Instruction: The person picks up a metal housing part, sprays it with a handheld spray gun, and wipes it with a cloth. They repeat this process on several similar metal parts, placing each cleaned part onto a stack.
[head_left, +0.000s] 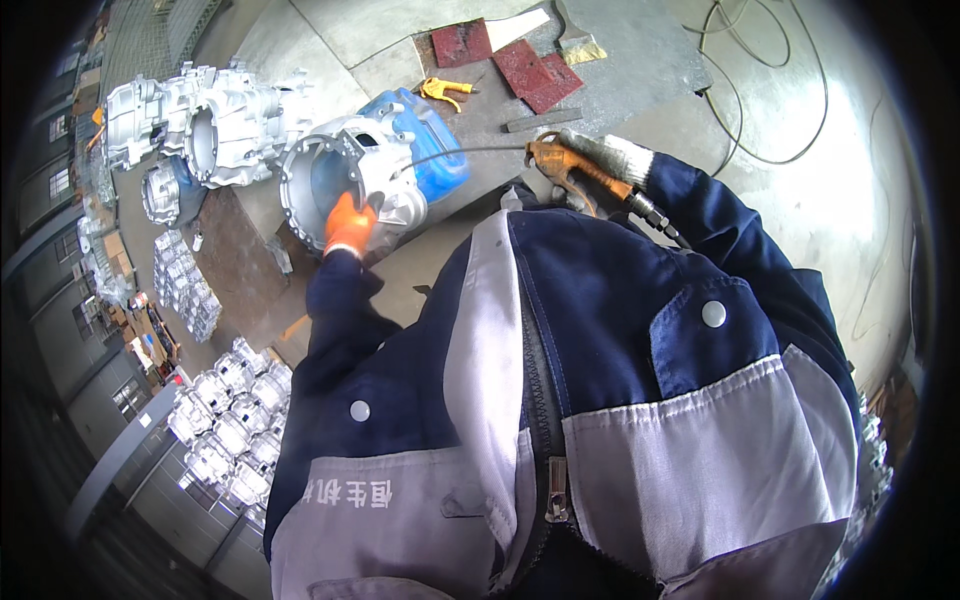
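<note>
On bench: housing [345, 175], beside blue jug [425, 140]
Left hand [350, 225]: orange glove, grasping housing's rim
Right hand [605, 160]: clenched around air gun [560, 160], nozzle reaching toward housing
Behind: more castings [200, 125]

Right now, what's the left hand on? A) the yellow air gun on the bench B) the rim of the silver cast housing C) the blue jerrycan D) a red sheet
B: the left hand, in an orange glove, grips the lower rim of the silver cast housing; the blue jerrycan lies behind it, untouched, and the right hand holds an orange air gun.
</note>
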